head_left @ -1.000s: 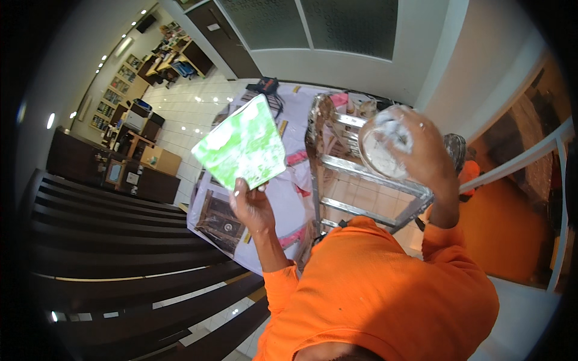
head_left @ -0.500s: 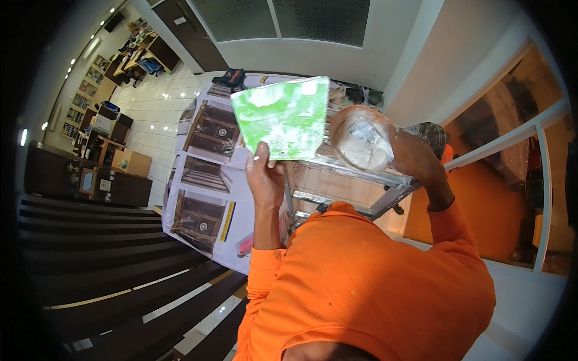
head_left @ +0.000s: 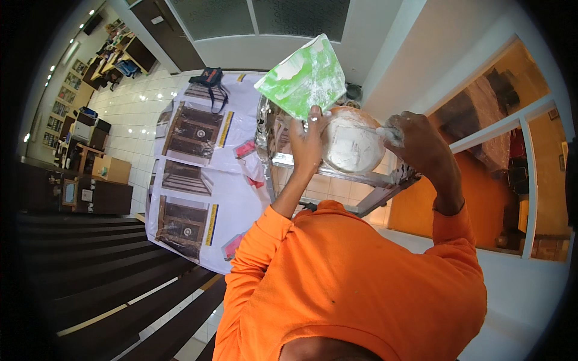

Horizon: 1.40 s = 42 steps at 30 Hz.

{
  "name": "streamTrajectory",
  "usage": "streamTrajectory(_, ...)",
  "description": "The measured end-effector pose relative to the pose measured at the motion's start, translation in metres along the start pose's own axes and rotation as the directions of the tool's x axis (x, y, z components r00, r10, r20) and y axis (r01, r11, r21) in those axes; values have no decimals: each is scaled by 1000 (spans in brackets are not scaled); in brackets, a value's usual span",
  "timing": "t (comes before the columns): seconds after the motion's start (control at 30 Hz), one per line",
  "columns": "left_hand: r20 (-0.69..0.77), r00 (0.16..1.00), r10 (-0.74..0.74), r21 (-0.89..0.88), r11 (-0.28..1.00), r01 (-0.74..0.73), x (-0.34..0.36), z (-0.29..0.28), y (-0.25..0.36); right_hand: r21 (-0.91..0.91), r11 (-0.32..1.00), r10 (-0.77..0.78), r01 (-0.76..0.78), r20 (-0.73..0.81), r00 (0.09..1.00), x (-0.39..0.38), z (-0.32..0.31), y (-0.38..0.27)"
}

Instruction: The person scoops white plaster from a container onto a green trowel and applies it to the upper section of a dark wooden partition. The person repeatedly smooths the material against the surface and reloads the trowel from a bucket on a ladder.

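1. Up and tipped more to one side is my green board (head_left: 304, 78) since half a second ago, and the bowl (head_left: 360, 112) is closer to my left hand (head_left: 306, 143).
2. My left hand pinches the board's low corner, thumb in front. The bowl is just beside it, over the ladder (head_left: 373, 179).
3. My right hand (head_left: 415, 137) is curled at the bowl's right side. I can't tell what it pinches, if anything.
4. I think the board is light and stiff. The white paste (head_left: 352, 147) may make it slippery, so its low edge seems best to hold.
5. The bowl looks heavier; I'd hold it underneath.
6. Yellow strips (head_left: 226, 128) on the pale sheet (head_left: 232, 174) look printed, but too small to read.
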<state>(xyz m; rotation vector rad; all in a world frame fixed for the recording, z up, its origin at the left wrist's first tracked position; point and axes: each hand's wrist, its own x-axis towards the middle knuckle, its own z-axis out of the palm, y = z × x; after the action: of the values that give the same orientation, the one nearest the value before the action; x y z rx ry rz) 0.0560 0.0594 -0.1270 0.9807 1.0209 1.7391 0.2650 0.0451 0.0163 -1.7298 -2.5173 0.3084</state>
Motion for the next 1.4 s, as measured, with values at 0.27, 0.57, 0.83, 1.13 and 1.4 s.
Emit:
streamTrajectory(0.27, -52, 999, -3, 284, 959, 17, 4, 6, -20, -208, 968, -103, 137, 166, 981, 5, 2, -39)
streamTrajectory(0.57, -81, 996, -33, 204, 978, 49, 3, 15, -21, -101, 980, -154, 172, 164, 974, 15, 4, -58)
streamTrajectory(0.83, -125, 990, -68, 83, 993, 79, 0, 14, -35, 82, 988, -130, 133, -40, 991, 11, 5, -39)
streamTrajectory(1.13, -92, 983, -157, 115, 979, 167, 1, 0, -19, 522, 853, 4, -12, 16, 1000, 1, 16, 32)
streamTrajectory(1.4, -3, 993, -122, 253, 960, 118, 18, -12, -14, 751, 639, 208, -166, 39, 977, -38, -29, 57)
